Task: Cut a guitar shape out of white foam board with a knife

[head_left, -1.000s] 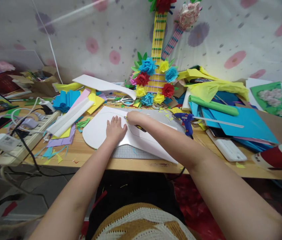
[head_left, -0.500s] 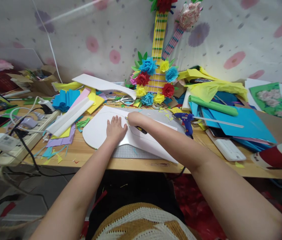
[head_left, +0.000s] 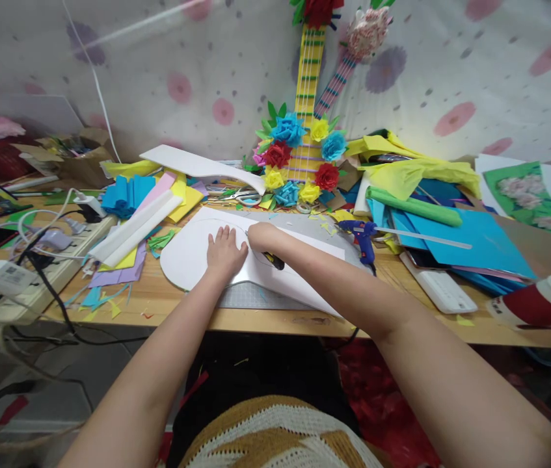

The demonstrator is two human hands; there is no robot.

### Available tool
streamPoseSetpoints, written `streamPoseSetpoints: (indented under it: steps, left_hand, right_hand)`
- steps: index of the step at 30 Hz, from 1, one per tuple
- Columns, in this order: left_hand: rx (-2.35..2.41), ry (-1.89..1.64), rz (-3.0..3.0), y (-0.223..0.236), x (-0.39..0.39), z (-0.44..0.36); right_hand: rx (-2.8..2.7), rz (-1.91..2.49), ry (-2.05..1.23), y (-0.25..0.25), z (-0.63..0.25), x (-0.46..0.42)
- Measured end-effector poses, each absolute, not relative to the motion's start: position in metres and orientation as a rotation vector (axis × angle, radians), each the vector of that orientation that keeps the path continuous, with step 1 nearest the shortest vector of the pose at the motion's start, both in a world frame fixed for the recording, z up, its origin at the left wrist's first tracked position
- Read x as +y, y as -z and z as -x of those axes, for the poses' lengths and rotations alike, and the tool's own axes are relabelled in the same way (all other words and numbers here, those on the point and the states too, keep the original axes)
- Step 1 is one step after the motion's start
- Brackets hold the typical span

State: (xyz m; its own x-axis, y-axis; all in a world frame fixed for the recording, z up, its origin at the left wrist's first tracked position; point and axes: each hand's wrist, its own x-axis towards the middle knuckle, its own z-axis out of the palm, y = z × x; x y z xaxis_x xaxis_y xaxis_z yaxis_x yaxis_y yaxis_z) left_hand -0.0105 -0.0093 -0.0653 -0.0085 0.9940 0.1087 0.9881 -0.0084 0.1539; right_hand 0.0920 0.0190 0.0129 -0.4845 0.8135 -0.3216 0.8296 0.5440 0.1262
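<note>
My left hand (head_left: 225,250) lies flat with fingers spread on a white foam sheet (head_left: 187,260) that carries a drawn curve and rests on a grey cutting mat (head_left: 255,298). My right hand (head_left: 261,236) is closed around a yellow-and-black utility knife (head_left: 272,258), its tip against the sheet just right of my left fingers. A paper guitar (head_left: 307,117) decorated with coloured paper flowers leans on the wall behind.
A blue glue gun (head_left: 362,235), scissors (head_left: 241,194), blue and yellow paper sheets (head_left: 470,237) and a white keyboard (head_left: 438,291) crowd the right side. A power strip (head_left: 36,286) with cables lies left. A red cup (head_left: 543,302) lies at the right edge.
My right hand with the knife has drawn slightly toward me along the curve. My left hand stays pressed on the sheet.
</note>
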Motion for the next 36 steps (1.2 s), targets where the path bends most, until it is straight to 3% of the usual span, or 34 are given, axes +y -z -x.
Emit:
streamPoseSetpoints:
  steps: [36]
  left_hand:
    - [2.195,-0.289,-2.187,0.064,-0.011,0.010]
  right_hand:
    - [2.329,-1.266,0.008,-0.022,-0.094,-0.001]
